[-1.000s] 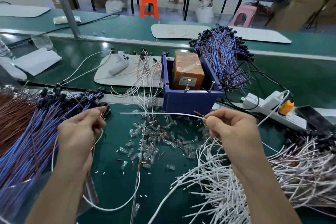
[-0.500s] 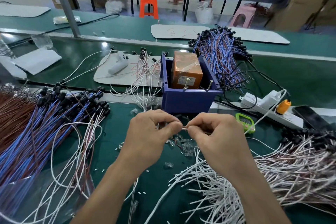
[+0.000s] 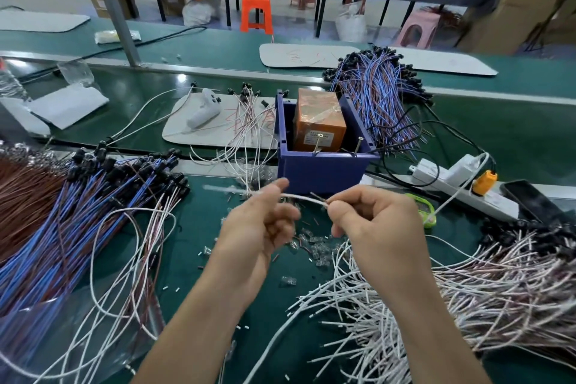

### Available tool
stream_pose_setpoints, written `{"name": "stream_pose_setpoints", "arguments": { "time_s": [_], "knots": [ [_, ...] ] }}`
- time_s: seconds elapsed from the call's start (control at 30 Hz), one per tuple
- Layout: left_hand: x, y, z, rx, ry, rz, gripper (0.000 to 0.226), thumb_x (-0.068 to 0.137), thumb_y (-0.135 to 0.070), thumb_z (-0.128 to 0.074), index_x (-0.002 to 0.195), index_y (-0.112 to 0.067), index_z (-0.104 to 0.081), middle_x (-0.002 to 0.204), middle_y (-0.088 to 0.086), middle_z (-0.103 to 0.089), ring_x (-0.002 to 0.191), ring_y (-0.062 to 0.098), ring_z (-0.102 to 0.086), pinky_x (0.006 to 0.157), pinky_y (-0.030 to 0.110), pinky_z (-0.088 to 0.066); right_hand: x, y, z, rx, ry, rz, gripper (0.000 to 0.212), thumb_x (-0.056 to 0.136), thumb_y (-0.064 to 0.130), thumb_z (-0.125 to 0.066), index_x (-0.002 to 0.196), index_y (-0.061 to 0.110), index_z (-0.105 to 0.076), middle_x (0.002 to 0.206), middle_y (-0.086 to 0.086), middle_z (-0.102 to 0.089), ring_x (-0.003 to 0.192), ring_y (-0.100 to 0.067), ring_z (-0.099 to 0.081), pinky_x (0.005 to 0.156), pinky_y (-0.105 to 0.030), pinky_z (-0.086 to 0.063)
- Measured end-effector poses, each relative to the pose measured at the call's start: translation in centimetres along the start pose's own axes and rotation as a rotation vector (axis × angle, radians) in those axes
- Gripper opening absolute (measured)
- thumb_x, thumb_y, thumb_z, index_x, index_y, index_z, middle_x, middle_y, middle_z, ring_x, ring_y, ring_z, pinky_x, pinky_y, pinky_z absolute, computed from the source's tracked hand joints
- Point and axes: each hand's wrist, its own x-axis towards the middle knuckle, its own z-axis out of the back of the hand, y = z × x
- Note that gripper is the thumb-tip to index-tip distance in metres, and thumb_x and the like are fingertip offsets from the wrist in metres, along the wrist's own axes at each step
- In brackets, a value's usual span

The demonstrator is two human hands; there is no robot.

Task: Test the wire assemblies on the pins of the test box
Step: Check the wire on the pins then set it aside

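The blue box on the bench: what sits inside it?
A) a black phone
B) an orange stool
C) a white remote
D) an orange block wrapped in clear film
D: the blue box holds an orange block in shiny clear film, and two metal pins stand just in front of the block, at the box's near wall.

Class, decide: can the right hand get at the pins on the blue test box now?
Probably yes: the pins stand uncovered just beyond the right hand, with nothing between, though it is pinching a white wire.
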Motion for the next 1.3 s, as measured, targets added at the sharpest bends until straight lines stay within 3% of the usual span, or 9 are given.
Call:
{"name": "stream_pose_setpoints", "arguments": {
  "time_s": [0.17, 0.33, 0.4, 0.53, 0.7, 0.87, 0.97, 1.1, 1.3],
  "knots": [
    [0.7, -2.1, 1.4, -0.259, -0.170, -0.085, 0.022, 0.104, -0.021, -0.054, 0.108, -0.009, -0.072, 0.082, 0.003, -0.072, 0.058, 0.007, -0.058, 0.048, 0.013, -0.046, -0.6, -0.2, 0.1, 0.127, 0.196, -0.082, 0.014, 0.087, 0.018, -0.070, 0.083, 0.029, -0.077, 0.066, -0.002, -0.075, 0.046, -0.008, -0.059, 0.047, -0.017, -0.044],
    [0.7, -3.8, 3.5, -0.372, -0.203, -0.108, 0.026, 0.107, -0.025, -0.049, 0.116, -0.009, -0.067, 0.075, 0.001, -0.074, 0.051, 0.004, -0.059, 0.045, 0.013, -0.048, 0.0, 0.0, 0.4, 0.132, 0.044, -0.057, 0.024, 0.094, 0.012, -0.069, 0.085, 0.032, -0.078, 0.074, 0.003, -0.078, 0.070, -0.032, -0.075, 0.073, -0.053, -0.063],
    [0.8, -4.4, 4.8, -0.346, -0.222, -0.152, 0.032, 0.110, -0.032, -0.043, 0.113, -0.013, -0.069, 0.060, -0.005, -0.059, 0.042, 0.003, -0.046, 0.039, 0.015, -0.039, 0.7, 0.5, 1.2, 0.157, -0.019, -0.027, 0.024, 0.096, 0.010, -0.068, 0.081, 0.027, -0.078, 0.073, 0.001, -0.078, 0.069, -0.041, -0.071, 0.067, -0.056, -0.062],
    [1.1, -5.4, 7.0, 0.058, -0.278, -0.255, 0.042, 0.111, -0.034, -0.039, 0.107, -0.015, -0.076, 0.045, -0.006, -0.029, 0.040, 0.009, -0.025, 0.044, 0.022, -0.027, 2.9, 2.1, 3.3, 0.323, -0.018, 0.048, 0.027, 0.099, 0.001, -0.060, 0.079, 0.013, -0.075, 0.067, -0.011, -0.073, 0.040, -0.018, -0.051, 0.040, -0.022, -0.043],
    [1.9, -6.1, 6.8, 0.545, -0.106, -0.315, 0.026, 0.102, -0.012, -0.060, 0.097, -0.021, -0.083, 0.057, -0.001, -0.049, 0.044, 0.005, -0.029, 0.042, 0.012, -0.025, 5.6, 2.3, 4.1, 0.491, 0.143, -0.112, 0.025, 0.101, -0.006, -0.049, 0.095, 0.001, -0.073, 0.069, -0.011, -0.069, 0.052, -0.015, -0.042, 0.048, -0.020, -0.035],
    [2.3, -6.1, 5.1, 0.749, -0.104, -0.482, 0.022, 0.090, -0.020, -0.078, 0.085, -0.041, -0.083, 0.058, 0.000, -0.066, 0.055, 0.018, -0.045, 0.058, 0.032, -0.036, 6.4, 1.3, 3.5, 0.625, 0.165, -0.236, 0.015, 0.104, -0.001, -0.048, 0.101, 0.008, -0.060, 0.074, -0.009, -0.074, 0.053, -0.012, -0.060, 0.051, -0.019, -0.050],
    [2.6, -6.5, 3.9, 0.871, -0.168, -0.586, 0.019, 0.085, -0.028, -0.083, 0.083, -0.047, -0.080, 0.061, -0.011, -0.073, 0.047, 0.001, -0.058, 0.047, 0.014, -0.045, 6.5, 1.4, 3.0, 0.631, 0.187, -0.215, 0.012, 0.104, 0.004, -0.053, 0.097, 0.010, -0.060, 0.078, -0.010, -0.077, 0.061, -0.013, -0.071, 0.053, -0.021, -0.056],
    [3.0, -7.0, 1.9, 0.997, -0.220, -0.654, 0.020, 0.080, -0.029, -0.087, 0.069, -0.042, -0.077, 0.062, -0.024, -0.071, 0.064, 0.001, -0.070, 0.057, 0.010, -0.053, 7.0, 1.8, 2.7, 0.336, 0.182, -0.068, 0.009, 0.096, 0.004, -0.067, 0.088, 0.008, -0.068, 0.071, -0.010, -0.076, 0.054, -0.017, -0.069, 0.049, -0.022, -0.052],
    [4.2, -5.9, -0.2, 1.120, -0.265, -0.738, 0.011, 0.081, -0.029, -0.083, 0.072, -0.034, -0.080, 0.060, -0.027, -0.066, 0.065, -0.003, -0.065, 0.056, 0.015, -0.048, 8.4, 0.6, 5.3, -0.434, 0.003, 0.182, 0.016, 0.082, 0.020, -0.079, 0.070, 0.029, -0.075, 0.060, 0.017, -0.070, 0.057, -0.002, -0.067, 0.060, -0.020, -0.054]
  ]
}}
